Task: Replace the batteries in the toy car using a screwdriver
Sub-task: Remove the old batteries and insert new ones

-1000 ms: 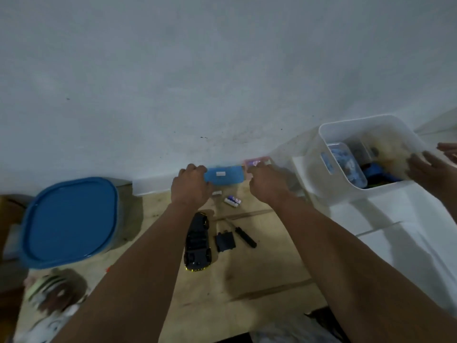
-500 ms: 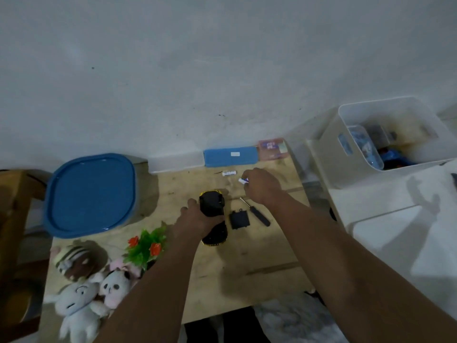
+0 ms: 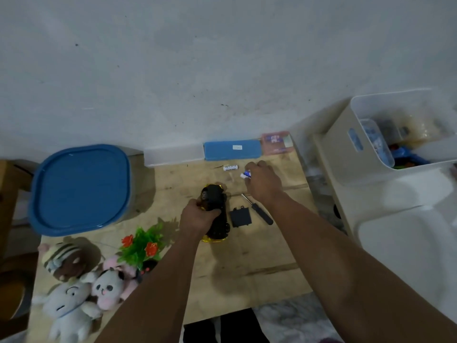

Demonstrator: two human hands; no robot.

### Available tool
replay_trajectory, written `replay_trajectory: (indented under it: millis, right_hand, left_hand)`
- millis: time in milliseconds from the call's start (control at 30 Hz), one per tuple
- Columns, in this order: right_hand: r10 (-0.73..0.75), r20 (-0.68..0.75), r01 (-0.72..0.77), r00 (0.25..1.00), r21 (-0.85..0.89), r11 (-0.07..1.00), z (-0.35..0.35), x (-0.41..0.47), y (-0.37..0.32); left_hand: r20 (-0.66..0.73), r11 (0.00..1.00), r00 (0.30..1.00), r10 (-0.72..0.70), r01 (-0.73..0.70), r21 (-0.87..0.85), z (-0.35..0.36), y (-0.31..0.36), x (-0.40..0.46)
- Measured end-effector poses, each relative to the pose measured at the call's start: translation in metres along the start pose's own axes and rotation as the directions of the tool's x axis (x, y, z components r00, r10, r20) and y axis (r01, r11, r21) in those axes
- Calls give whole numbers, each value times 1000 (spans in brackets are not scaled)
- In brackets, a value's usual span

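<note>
The black toy car [image 3: 217, 214] with yellow trim lies belly-up on the wooden table [image 3: 259, 263]. My left hand [image 3: 197, 219] grips its left side. My right hand [image 3: 264, 183] is farther back, its fingers closed on a blue-and-white battery [image 3: 246, 174]. A second white battery [image 3: 230, 167] lies loose just left of it. The black battery cover [image 3: 240, 217] rests right of the car, and the black-handled screwdriver [image 3: 259, 211] lies beside it.
A blue-lidded tub [image 3: 79, 189] stands at the left. Plush toys [image 3: 81, 288] and a small plastic plant [image 3: 142, 246] crowd the front left. A blue case [image 3: 232, 150] and a pink box [image 3: 277, 142] sit against the wall. A white bin [image 3: 385, 137] of items stands right.
Both hands have left the blue case at the wall. The left hand took hold of the car and the right closed on a battery. The camera tilted down and left.
</note>
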State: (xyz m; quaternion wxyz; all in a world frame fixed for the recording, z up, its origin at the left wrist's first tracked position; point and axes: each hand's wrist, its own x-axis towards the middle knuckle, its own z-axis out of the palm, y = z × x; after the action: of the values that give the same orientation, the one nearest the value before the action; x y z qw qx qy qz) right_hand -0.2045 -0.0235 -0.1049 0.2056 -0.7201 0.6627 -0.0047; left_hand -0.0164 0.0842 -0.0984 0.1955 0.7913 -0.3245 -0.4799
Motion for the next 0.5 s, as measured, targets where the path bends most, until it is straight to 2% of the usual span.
replay_trajectory:
  millis: [300, 500]
  right_hand:
    - [-19, 33, 19, 999, -6, 1000, 12, 11, 1]
    - [-58, 85, 59, 995, -7, 998, 21, 13, -2]
  left_hand:
    - [6, 951, 1000, 6, -4, -310, -6, 6, 7]
    - [-19, 929, 999, 34, -38, -367, -14, 11, 10]
